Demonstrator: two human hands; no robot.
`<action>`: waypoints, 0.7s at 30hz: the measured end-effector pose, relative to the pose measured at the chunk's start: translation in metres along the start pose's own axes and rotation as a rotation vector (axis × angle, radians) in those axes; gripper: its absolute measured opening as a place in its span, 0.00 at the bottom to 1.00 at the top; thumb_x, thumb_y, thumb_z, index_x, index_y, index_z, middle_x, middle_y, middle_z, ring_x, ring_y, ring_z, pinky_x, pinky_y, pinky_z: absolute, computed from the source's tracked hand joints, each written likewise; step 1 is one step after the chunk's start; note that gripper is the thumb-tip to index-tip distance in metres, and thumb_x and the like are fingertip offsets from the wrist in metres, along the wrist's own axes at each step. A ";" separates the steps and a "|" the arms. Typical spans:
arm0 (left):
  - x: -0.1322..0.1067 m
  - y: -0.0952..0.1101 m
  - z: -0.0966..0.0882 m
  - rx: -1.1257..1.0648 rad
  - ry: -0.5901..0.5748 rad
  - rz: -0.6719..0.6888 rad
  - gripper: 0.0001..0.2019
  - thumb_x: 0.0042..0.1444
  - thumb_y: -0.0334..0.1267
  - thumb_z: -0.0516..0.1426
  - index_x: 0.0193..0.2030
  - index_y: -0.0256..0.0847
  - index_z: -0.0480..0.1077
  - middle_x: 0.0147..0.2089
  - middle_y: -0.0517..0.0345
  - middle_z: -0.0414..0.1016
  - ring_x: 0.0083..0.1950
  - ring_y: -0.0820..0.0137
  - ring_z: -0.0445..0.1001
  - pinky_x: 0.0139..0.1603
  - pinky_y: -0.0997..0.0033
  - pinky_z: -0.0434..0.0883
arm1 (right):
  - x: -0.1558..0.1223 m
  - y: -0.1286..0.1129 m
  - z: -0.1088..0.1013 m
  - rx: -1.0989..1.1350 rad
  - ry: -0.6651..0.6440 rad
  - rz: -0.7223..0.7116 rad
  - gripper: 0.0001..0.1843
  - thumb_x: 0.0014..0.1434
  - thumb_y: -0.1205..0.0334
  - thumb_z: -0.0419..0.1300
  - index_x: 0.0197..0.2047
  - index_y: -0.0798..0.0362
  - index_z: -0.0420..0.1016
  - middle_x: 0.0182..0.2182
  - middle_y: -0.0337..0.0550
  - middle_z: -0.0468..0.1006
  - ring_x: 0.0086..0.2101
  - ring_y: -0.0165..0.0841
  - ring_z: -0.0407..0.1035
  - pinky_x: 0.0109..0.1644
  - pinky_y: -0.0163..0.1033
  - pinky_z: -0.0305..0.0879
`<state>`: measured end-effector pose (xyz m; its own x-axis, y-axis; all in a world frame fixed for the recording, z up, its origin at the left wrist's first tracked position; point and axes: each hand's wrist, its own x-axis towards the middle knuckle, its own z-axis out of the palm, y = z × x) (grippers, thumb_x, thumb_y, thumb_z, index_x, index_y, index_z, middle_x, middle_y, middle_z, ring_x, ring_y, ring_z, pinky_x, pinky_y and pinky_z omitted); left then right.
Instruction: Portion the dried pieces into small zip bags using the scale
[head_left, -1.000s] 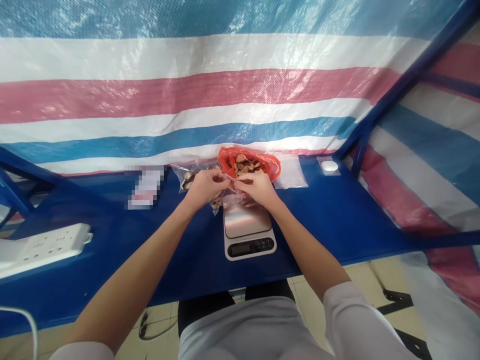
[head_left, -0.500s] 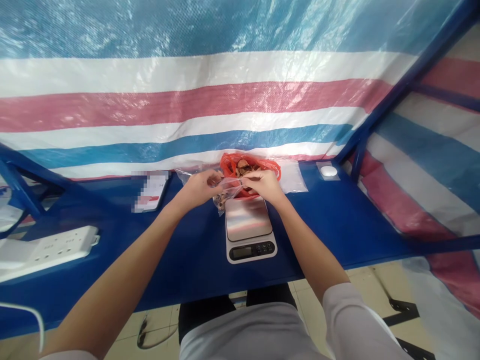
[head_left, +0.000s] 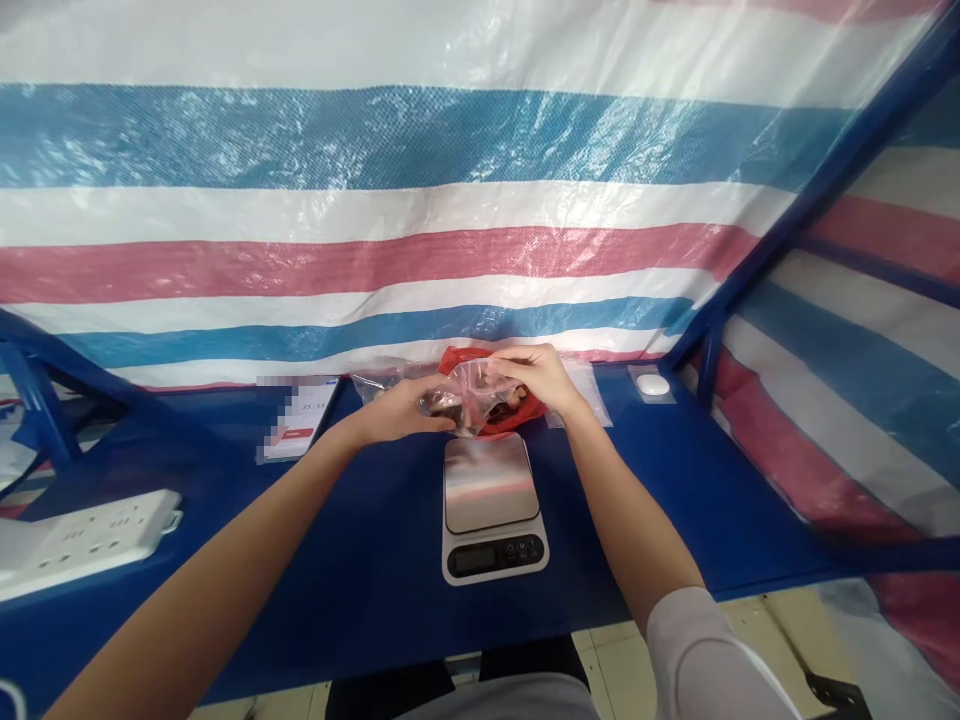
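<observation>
Between my hands is a clear plastic bag (head_left: 471,385) with some brownish pieces low in it. My left hand (head_left: 409,408) is curled around the bag's left side, thumb toward me. Fingers pinched, my right hand (head_left: 541,374) grips the bag's upper right edge. Behind and under it sits a red plastic bag (head_left: 529,412) holding brown dried slices, partly hidden by the clear bag and my right hand. Just nearer to me lies a kitchen scale (head_left: 491,500) with a shiny plate; nothing rests on the plate and its display looks dark.
A phone (head_left: 304,420) lies on the blue table (head_left: 360,590) at left, a white power strip (head_left: 90,540) nearer. Flat clear bags (head_left: 589,392) lie right of the red bag. A small white round object (head_left: 652,384) sits farther right. Striped sheeting (head_left: 375,265) hangs behind.
My left hand has shifted from pinching the clear bag's edge to cupping its side. The bag's top has spread and been lifted by my right hand. The view has tilted up slightly.
</observation>
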<state>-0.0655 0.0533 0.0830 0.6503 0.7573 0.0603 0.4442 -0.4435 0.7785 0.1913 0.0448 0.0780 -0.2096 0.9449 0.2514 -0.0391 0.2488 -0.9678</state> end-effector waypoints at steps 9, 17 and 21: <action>0.008 0.010 -0.007 -0.237 0.219 -0.171 0.25 0.42 0.53 0.70 0.45 0.43 0.77 0.34 0.55 0.82 0.34 0.65 0.80 0.36 0.68 0.76 | 0.015 0.026 -0.028 0.104 0.168 0.038 0.23 0.43 0.44 0.76 0.38 0.50 0.87 0.38 0.43 0.86 0.37 0.37 0.81 0.42 0.42 0.81; 0.037 0.046 -0.029 0.250 0.229 -0.251 0.17 0.46 0.48 0.65 0.42 0.45 0.80 0.29 0.58 0.80 0.31 0.64 0.78 0.27 0.72 0.67 | 0.013 0.022 -0.043 0.167 0.201 0.055 0.23 0.44 0.44 0.76 0.37 0.51 0.86 0.34 0.43 0.86 0.36 0.37 0.81 0.43 0.41 0.80; 0.054 0.059 -0.028 0.338 0.149 -0.247 0.17 0.48 0.47 0.63 0.44 0.44 0.78 0.35 0.57 0.82 0.35 0.63 0.79 0.33 0.70 0.69 | 0.017 0.029 -0.034 0.080 0.168 0.022 0.19 0.48 0.46 0.74 0.33 0.53 0.85 0.30 0.39 0.83 0.30 0.32 0.76 0.38 0.38 0.76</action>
<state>-0.0217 0.0812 0.1501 0.4141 0.9102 0.0067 0.7679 -0.3534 0.5343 0.2195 0.0751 0.0548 -0.0451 0.9740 0.2222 -0.1154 0.2158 -0.9696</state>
